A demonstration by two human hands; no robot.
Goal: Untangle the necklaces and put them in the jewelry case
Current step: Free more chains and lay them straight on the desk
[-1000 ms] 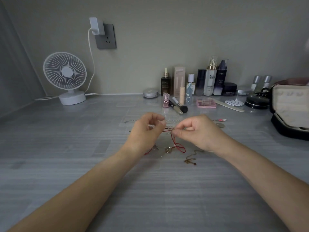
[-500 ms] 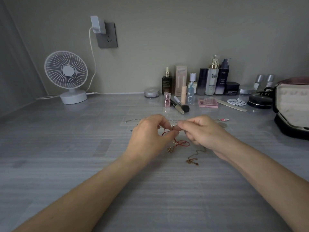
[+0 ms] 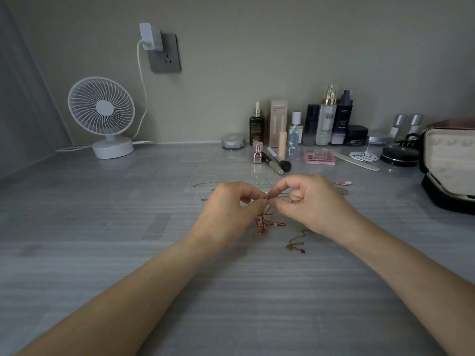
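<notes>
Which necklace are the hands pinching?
The red cord necklace, pinched by the left hand and right hand and hanging between them. The gold chain necklace and the silver chain necklace just lie on the table.

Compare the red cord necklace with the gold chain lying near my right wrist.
The red cord necklace is pinched between left hand and right hand, partly raised; the gold chain lies on the table. The red cord necklace is red string; the gold chain is fine metal. Both are outside the jewelry case.
</notes>
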